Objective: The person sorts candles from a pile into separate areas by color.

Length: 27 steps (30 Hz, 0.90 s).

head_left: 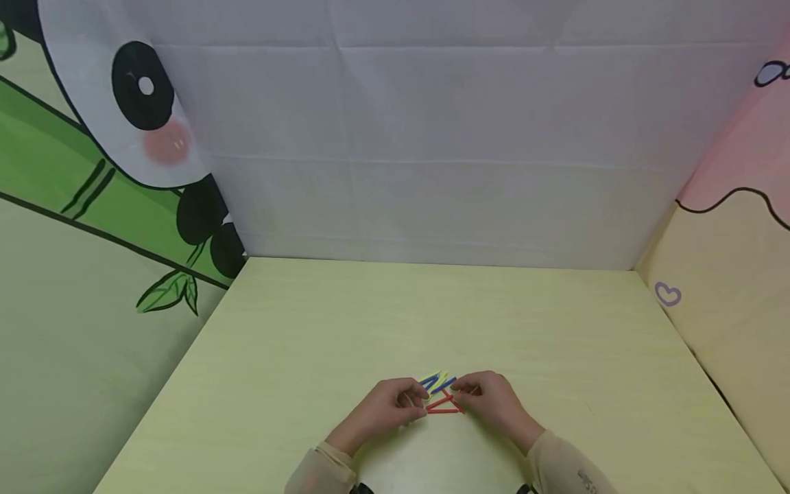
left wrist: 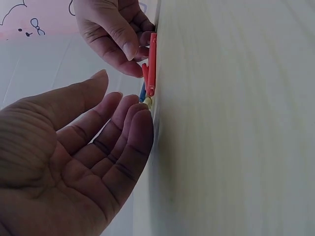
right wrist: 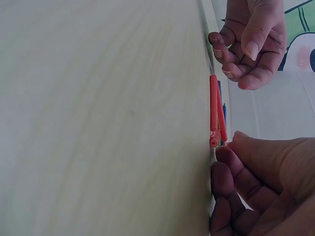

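Note:
Short red, blue and yellow sticks lie in a small group on the table between the two hands. A red stick (head_left: 443, 412) lies flat nearest the person, with blue sticks (head_left: 443, 385) and yellow sticks (head_left: 441, 377) behind it. At the left end of the group, my left hand (head_left: 395, 401) has its fingers loosely bent, the thumb apart from them and nothing between. My right hand (head_left: 490, 398) pinches the end of another red stick (right wrist: 222, 115) between thumb and forefinger. That end tilts up off the table in both wrist views.
The pale wooden table (head_left: 345, 322) runs back to a white cloth wall (head_left: 432, 137). Printed side panels stand left and right, with a panda face (head_left: 92, 123) on the left one and a small heart (head_left: 668, 294) on the right one.

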{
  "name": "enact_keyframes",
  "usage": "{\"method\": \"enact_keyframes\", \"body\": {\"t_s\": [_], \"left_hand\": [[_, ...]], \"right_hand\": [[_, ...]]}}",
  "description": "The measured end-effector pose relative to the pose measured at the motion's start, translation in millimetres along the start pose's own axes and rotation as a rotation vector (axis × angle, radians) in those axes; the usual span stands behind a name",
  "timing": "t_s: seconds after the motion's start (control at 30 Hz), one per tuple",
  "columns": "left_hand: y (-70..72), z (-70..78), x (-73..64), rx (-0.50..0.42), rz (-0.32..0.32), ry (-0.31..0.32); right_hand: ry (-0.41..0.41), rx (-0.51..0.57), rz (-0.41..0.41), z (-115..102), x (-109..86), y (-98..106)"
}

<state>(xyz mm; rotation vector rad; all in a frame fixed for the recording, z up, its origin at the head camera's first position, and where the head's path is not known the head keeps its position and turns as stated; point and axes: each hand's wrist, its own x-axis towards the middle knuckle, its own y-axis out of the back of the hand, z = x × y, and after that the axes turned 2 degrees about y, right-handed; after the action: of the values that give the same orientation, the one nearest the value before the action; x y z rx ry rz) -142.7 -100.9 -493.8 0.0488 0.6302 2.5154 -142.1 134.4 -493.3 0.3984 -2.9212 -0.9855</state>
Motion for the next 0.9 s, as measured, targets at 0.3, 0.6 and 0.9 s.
{"method": "enact_keyframes", "body": {"t_s": [0.3,0.6,0.9], "left_hand": [[0.9,-1.4,-2.3,-0.014,-0.007,0.004],[3.1,-0.4,-4.5,0.007,-0.009,0.014],[4.6,-0.4,-5.3,0.008,-0.014,0.022]], "right_hand": [[0.019,-0.01,-0.012,-1.5,2.3,-4.8],[0.015,-0.024,-0.016,-5.1,3.8,-7.7],[0.022,-0.068,0.004,-9.0,4.2,-10.5]]}}
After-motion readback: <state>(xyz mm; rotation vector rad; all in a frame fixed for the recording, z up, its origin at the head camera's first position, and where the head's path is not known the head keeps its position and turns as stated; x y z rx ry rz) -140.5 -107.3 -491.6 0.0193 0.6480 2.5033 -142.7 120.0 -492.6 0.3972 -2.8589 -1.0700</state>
